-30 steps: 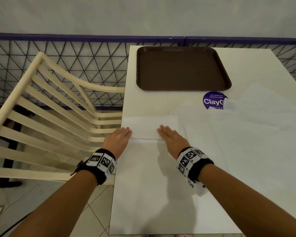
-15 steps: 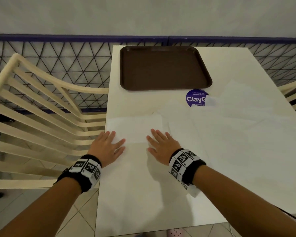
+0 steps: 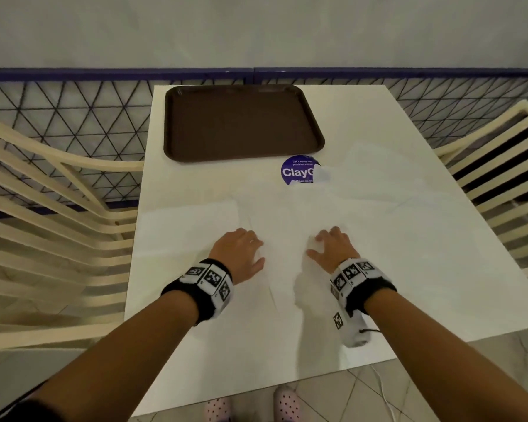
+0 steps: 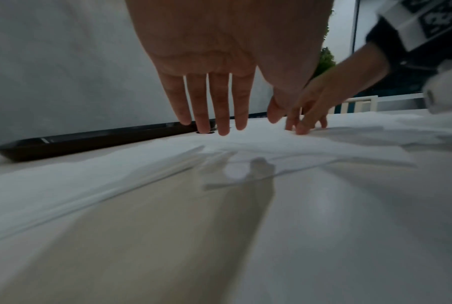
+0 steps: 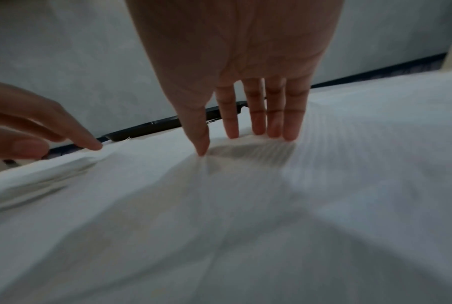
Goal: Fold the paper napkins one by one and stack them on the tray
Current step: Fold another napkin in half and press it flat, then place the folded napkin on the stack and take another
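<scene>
An empty brown tray (image 3: 244,123) lies at the far end of the white table (image 3: 177,184). A folded white napkin (image 3: 189,220) rests near the table's left edge. Beside it to the right lies an unfolded napkin (image 3: 287,217). My left hand (image 3: 241,251) hovers over its left part with straight fingers (image 4: 219,115) and holds nothing. My right hand (image 3: 329,248) has its fingertips (image 5: 258,127) and thumb pressed down onto the same sheet, which wrinkles a little under them. The tray's rim (image 5: 152,127) shows beyond the fingers.
More loose white napkins (image 3: 393,190) overlap across the table's right half, partly covering a round purple sticker (image 3: 297,170). Cream slatted chairs stand at the left (image 3: 58,208) and right (image 3: 500,166). A dark mesh fence (image 3: 73,117) runs behind the table.
Both hands have left the folded napkin and moved right onto the unfolded sheet beside it. The folded napkin stays at the left edge.
</scene>
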A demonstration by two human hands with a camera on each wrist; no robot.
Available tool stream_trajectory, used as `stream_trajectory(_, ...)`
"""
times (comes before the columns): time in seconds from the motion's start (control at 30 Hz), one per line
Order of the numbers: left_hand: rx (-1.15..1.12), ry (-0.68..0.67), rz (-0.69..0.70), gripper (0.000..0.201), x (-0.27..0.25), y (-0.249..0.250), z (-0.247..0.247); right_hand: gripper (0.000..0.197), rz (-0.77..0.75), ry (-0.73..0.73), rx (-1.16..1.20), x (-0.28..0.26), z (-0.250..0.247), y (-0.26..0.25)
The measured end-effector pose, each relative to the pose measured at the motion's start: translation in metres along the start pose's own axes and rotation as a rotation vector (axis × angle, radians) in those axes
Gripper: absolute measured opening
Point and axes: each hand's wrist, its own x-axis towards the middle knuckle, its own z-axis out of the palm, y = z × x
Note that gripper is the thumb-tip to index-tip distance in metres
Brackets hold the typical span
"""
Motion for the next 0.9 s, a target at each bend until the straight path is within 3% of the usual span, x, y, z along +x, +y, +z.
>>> stream_trajectory(0.07,0.02,-0.106,-0.047,0.05,0.009,0.014,0.003,0.041,-0.046,-0.031,-0.038,0.009,-0.01,0.001)
stream_trajectory(0.2,0.068,-0.153,-0.075,0.051,0.014,0.036,0.006,0.046,-0.162,-0.037,-0.054,0.042,-0.03,-0.007)
stream_trajectory(0.33,0.078,-0.172,-0.121,0.05,0.005,0.044,0.011,0.071,-0.264,-0.076,0.034,0.076,-0.036,-0.019)
stream_trajectory(0.47,0.026,-0.161,-0.206,0.049,-0.007,0.043,0.012,0.084,-0.344,-0.079,-0.094,0.093,-0.035,-0.031)
stream_trajectory(0.67,-0.091,-0.139,-0.368,0.049,-0.02,0.034,0.009,0.059,-0.346,-0.073,-0.263,0.095,-0.041,-0.044)
stream_trajectory(0.77,-0.303,-0.067,-0.505,0.057,-0.027,0.028,0.006,0.038,-0.427,-0.06,-0.294,0.086,-0.053,-0.049)
stream_trajectory(0.9,-0.99,0.058,-0.769,0.08,-0.038,0.014,-0.002,0.026,-0.6,-0.035,-0.061,0.055,-0.084,-0.064)
